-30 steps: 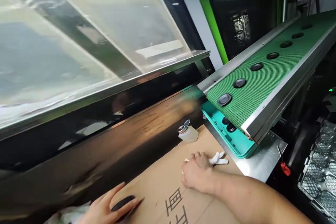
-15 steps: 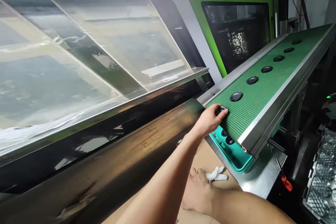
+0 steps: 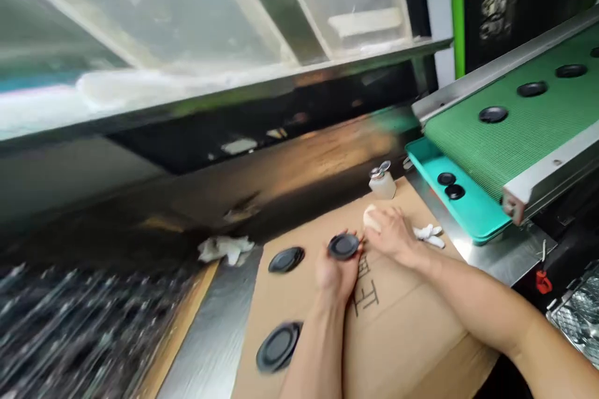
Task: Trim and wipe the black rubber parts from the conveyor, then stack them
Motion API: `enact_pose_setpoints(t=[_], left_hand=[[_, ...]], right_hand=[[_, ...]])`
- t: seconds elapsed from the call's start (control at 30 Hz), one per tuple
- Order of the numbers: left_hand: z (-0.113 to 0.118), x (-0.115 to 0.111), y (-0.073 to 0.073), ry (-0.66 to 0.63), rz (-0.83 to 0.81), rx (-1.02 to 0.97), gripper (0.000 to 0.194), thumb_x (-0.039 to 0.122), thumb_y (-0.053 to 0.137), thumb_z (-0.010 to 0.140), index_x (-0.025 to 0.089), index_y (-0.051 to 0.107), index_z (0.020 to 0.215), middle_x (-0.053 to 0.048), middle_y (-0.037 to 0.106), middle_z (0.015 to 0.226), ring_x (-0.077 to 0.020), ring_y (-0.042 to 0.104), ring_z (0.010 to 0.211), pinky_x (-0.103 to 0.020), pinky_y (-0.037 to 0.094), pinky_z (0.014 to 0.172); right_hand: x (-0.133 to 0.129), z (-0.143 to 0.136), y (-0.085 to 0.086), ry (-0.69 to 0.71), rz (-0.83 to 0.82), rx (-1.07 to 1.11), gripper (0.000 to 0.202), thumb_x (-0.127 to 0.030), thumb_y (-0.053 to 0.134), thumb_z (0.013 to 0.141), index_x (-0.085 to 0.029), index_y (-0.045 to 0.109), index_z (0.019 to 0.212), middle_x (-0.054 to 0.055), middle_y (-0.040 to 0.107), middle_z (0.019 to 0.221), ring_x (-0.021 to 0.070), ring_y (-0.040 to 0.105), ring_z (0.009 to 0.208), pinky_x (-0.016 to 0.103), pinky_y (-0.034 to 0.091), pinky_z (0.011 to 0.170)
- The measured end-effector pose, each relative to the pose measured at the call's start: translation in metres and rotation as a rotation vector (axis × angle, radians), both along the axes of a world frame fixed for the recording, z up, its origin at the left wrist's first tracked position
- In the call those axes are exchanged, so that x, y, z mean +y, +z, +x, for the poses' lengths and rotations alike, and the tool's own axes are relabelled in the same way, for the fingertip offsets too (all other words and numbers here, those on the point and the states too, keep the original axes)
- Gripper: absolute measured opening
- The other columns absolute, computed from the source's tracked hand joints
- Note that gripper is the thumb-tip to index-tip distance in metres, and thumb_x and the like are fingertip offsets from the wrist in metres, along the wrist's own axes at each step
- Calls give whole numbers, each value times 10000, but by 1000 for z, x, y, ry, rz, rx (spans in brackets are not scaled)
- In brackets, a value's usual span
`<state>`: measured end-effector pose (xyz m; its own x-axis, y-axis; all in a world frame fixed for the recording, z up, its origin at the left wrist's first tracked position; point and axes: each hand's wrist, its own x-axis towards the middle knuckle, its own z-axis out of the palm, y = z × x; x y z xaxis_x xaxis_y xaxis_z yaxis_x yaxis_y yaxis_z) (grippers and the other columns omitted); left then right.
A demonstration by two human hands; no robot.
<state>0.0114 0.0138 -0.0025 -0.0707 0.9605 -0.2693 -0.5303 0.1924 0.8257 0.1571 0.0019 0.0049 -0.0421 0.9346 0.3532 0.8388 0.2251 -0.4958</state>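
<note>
Above the cardboard sheet (image 3: 322,330), my left hand (image 3: 333,274) is closed round a black round plastic part (image 3: 344,245), its dished face turned up. To its right, my right hand (image 3: 395,234) grips a folded white cloth (image 3: 371,217), held close beside the part. Two more black discs lie on the cardboard at the left: a small stack (image 3: 286,259) farther back and a wider one (image 3: 279,346) nearer, partly behind my left forearm. A white bottle (image 3: 382,182) with a metal-looking top stands at the far edge.
At the right, a green conveyor belt (image 3: 510,143) carries several black discs. Below its end, a teal tray (image 3: 472,212) holds two discs. White gloves (image 3: 428,234) lie by my right wrist; a white rag (image 3: 226,249) lies left. A red-handled screwdriver (image 3: 543,282) is at far right.
My left hand has brought a disc from the belt's end down over the cardboard. My right hand has moved forward and now holds a white cloth. The view has swung left and down.
</note>
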Motion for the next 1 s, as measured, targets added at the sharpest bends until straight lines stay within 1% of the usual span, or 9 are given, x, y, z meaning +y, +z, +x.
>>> enact_pose_setpoints(t=[0.13,0.2,0.33,0.5,0.63,0.7,0.77,0.87,1.0], left_hand=[[14,-6,-8,-182,62,-182,332,227,345,949,141,665,961,-105,715,1022,-193,660,1049,-360,485,1015],[12,1,-9,-241,62,-268,410,268,274,982,105,650,982,-142,694,1099,-233,623,1167,-417,448,1077],[-3,8,-6,-219,73,-346,543,371,140,1049,93,604,1015,-172,624,1276,-275,521,1319,-477,378,1141],[3,7,-1,-186,74,-413,417,265,221,1050,92,601,1059,-128,662,1220,-235,550,1299,-425,397,1135],[11,10,-1,-200,22,-483,378,267,288,1025,121,634,1070,-105,705,1138,-222,616,1213,-396,449,1099],[11,10,-2,-203,24,-505,347,262,335,1011,136,651,1077,-95,719,1110,-216,637,1175,-382,467,1079],[11,10,-4,-204,10,-522,335,269,369,1002,132,664,1081,-100,725,1097,-214,650,1146,-365,478,1061],[9,9,-4,-199,-27,-543,351,279,372,1005,113,676,1064,-116,723,1082,-208,664,1107,-334,490,1035],[8,10,-3,-205,-30,-574,337,244,355,1012,141,676,1023,-94,728,1033,-194,675,1041,-347,515,998]], right_hand=[[-7,-16,-4,81,11,-22,374,-440,498,997,-179,606,1242,102,618,1084,249,543,1063,380,430,983],[-8,-30,-11,123,17,-41,364,-433,489,1002,-184,615,1236,95,591,1106,257,518,1109,412,407,1025],[-5,-49,-22,209,39,-49,381,-437,424,1027,-199,617,1253,79,548,1179,252,482,1174,425,376,1078],[8,-45,-14,96,53,-87,416,-415,366,1040,-172,598,1286,102,546,1173,269,478,1178,460,373,1076],[5,-42,1,83,46,-150,359,-365,462,1008,-165,610,1269,121,563,1186,256,489,1131,424,396,1035],[2,-42,4,19,25,-176,336,-331,434,1019,-127,647,1180,134,592,1100,243,502,1073,418,390,1017],[-1,-43,4,5,23,-207,344,-311,407,1024,-116,656,1159,142,606,1076,240,510,1038,418,397,994],[1,-40,-1,60,75,-211,386,-341,484,981,-177,592,1314,144,572,1259,271,509,1109,412,427,982],[14,-23,-3,-39,81,-29,407,-342,549,920,-165,593,1284,145,616,1216,281,538,1161,432,419,1039]])
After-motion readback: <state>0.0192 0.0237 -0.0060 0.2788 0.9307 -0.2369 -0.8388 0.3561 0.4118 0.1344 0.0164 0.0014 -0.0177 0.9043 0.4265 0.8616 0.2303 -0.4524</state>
